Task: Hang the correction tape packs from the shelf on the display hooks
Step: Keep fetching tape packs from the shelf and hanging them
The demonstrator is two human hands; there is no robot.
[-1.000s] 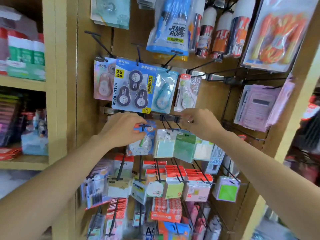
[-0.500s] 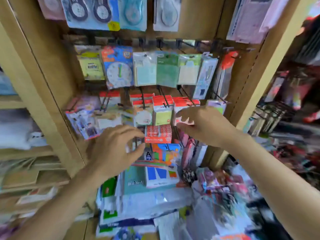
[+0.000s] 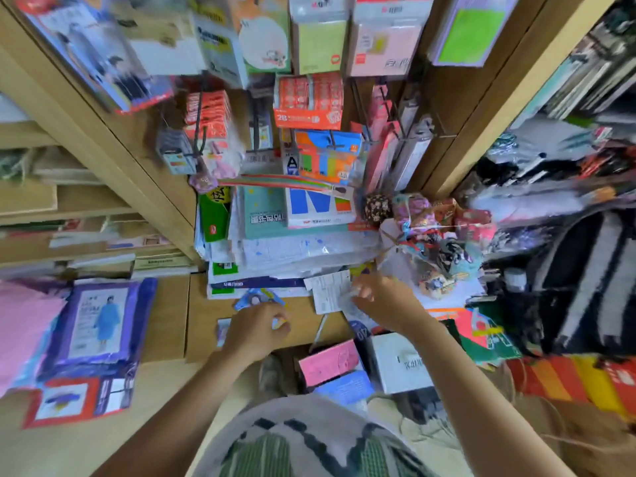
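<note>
We have dropped from the hooks [image 3: 200, 129] to the shelf [image 3: 203, 325] below. Our left hand [image 3: 256, 330] closes on a blue pack [image 3: 258, 299] lying there. Our right hand [image 3: 382, 299] touches a white pack [image 3: 328, 292], grip unclear. The next pick-up is starting.

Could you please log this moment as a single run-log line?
phase: pickup at shelf | left hand: on blue correction tape pack, grip unclear | right hand: at white paper slip, grip unclear

A blue correction tape pack [image 3: 258, 299] lies flat and blurred on the wooden shelf [image 3: 203, 315]. A second pack [image 3: 363, 334], marked 40, sits at four o'clock from it.
</note>
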